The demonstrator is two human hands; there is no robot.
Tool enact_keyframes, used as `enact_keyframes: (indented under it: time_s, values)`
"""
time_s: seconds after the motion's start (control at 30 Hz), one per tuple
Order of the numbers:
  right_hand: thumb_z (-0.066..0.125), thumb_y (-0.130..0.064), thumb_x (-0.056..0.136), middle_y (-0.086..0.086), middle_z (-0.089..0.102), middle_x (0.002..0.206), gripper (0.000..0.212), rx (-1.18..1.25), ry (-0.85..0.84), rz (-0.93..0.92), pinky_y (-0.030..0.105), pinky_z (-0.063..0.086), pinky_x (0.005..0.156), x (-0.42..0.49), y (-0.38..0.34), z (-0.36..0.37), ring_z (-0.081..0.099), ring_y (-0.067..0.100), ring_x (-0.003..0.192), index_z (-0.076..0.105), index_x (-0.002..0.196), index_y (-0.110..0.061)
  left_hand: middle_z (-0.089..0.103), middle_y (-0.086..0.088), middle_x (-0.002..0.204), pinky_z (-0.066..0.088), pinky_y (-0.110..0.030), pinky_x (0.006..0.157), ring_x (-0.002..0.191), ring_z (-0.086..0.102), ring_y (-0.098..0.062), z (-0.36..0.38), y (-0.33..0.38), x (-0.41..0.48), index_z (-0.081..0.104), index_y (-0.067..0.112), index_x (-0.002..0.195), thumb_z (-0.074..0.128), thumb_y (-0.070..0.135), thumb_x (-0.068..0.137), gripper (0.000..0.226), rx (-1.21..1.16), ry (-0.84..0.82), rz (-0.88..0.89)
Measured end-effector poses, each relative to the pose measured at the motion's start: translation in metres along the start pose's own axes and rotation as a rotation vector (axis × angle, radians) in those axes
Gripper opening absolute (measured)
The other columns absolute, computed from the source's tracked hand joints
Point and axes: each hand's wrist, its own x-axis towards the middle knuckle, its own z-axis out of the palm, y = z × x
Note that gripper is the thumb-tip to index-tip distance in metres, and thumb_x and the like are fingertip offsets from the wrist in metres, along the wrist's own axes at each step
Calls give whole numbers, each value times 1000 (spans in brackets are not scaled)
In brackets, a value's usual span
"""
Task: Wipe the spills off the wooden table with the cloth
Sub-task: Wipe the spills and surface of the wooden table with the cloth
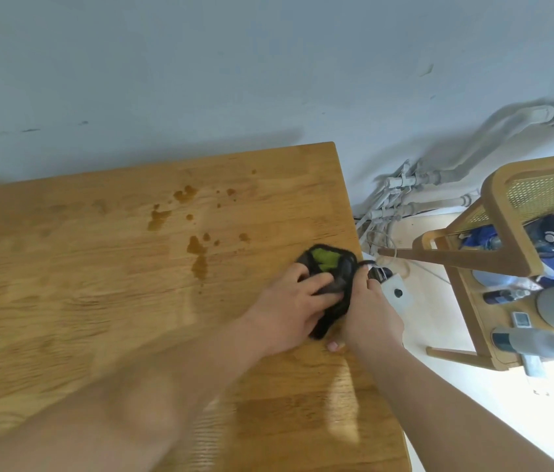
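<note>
From my feed, the wooden tabletop (98,301) shows a warm, glossy plank grain with a squared far corner. Brown spills (197,248) lie on it as irregular puddles and small round drops, wet and shiny, scattered toward the far middle of the surface.

The cloth (331,267) sits close to the tabletop's right edge, just right of the nearest puddle and not touching it. It is a soft, dark, crumpled bundle with a fuzzy green patch showing at its far end. Its long axis runs from far to near, roughly along the right edge, green end pointing away from me.

My left hand (289,311) lies on the cloth with fingers stretched flat across its middle, pressing it down. My right hand (370,315) has its fingers curled around the cloth's right side, gripping the fabric there.

Beyond the edge stands a wooden chair (507,212) with a woven cane back, and pale painted pipes (439,185) run along the wall.
</note>
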Motion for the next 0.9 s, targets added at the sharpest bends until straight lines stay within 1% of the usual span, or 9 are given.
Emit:
enact_keyframes:
  time_s: [0.1,0.23,0.3,0.43,0.5,0.6,0.67,0.83,0.9]
  values:
    - [97,-32,65,5,28,161,150,20,-20,7,36,49,70,0,0,-2,60,28,124,-15,162,-15,40,10,158,46,-42,103,128,37,-28,-12,-40,-11,46,43,149,47,37,104,45,16,-98,43]
    - [101,-31,57,5,30,159,157,39,-60,26,37,46,66,-1,-3,-3,62,29,116,-14,162,-18,40,11,159,46,-43,106,128,35,-23,-9,-28,-18,47,43,150,47,37,105,45,-75,120,-557]
    - [101,-30,56,6,32,157,157,44,-42,30,38,46,67,-1,-3,-1,62,30,117,-14,162,-18,37,11,161,46,-43,106,131,34,-26,3,8,-22,45,42,151,46,36,105,47,-126,130,-644]
    - [100,-29,61,6,34,156,151,49,-15,25,39,45,66,-2,-1,-1,62,31,118,-12,163,-20,34,12,161,41,-47,109,132,34,-30,18,30,-38,38,44,151,44,37,104,47,-17,-34,-96]
    - [100,-32,59,4,35,154,153,60,-18,15,40,46,67,-2,1,-2,62,31,118,-12,162,-24,31,17,161,41,-45,109,134,31,-26,9,2,-36,37,48,151,42,40,106,46,-16,-94,-51]
    - [102,-37,53,2,34,154,159,48,-62,23,45,53,77,-4,0,-6,58,32,124,-14,162,-26,33,15,161,43,-45,108,134,29,-24,3,-3,-30,41,47,150,45,37,105,46,-99,56,-513]
    - [102,-36,54,3,33,155,159,39,-67,32,47,55,82,-5,0,-6,57,33,125,-14,162,-26,31,11,163,41,-46,109,134,31,-28,9,26,-29,38,44,153,47,34,104,50,-96,108,-653]
    - [99,-27,62,2,35,157,147,63,-14,22,41,49,67,-3,6,-1,61,31,119,-8,163,-28,28,12,165,31,-45,118,139,28,-26,11,21,-45,31,43,156,41,37,107,50,15,-90,-26]
    - [100,-32,58,-1,34,158,152,77,-32,21,43,51,71,-3,8,-2,60,30,123,-10,162,-30,30,14,165,34,-41,116,139,28,-23,-6,-12,-35,36,45,154,43,36,108,47,33,-178,65]
